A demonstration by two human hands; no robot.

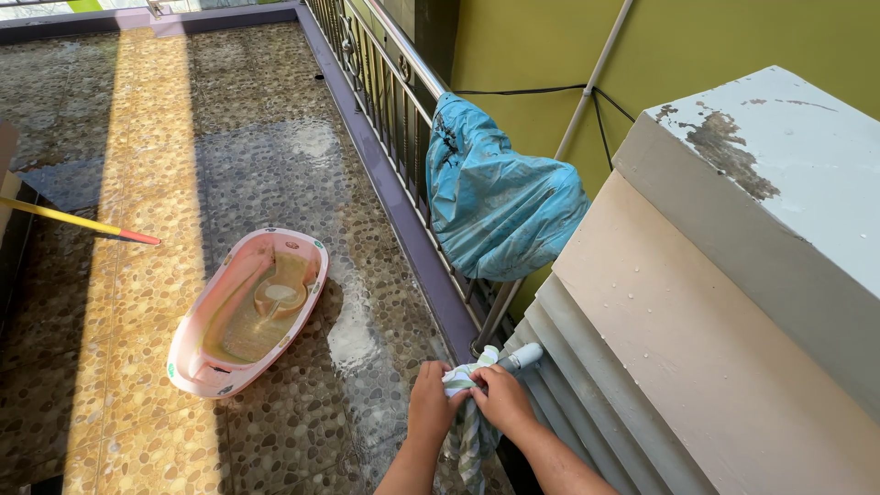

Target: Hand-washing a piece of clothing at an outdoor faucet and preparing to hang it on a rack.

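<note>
My left hand (428, 401) and my right hand (502, 400) both grip a twisted white and green striped cloth (469, 438) low in the view. The cloth hangs down between my forearms over the wet pebble-pattern floor (275, 165). A short grey pipe end (522, 357) pokes out just above my right hand, beside the stepped base of a pale pillar (697, 302).
A pink baby bathtub (249, 310) holding murky water lies on the floor to the left. A blue plastic cover (500, 206) drapes over the metal railing (390, 82). A yellow stick with a red tip (82, 225) reaches in from the left edge.
</note>
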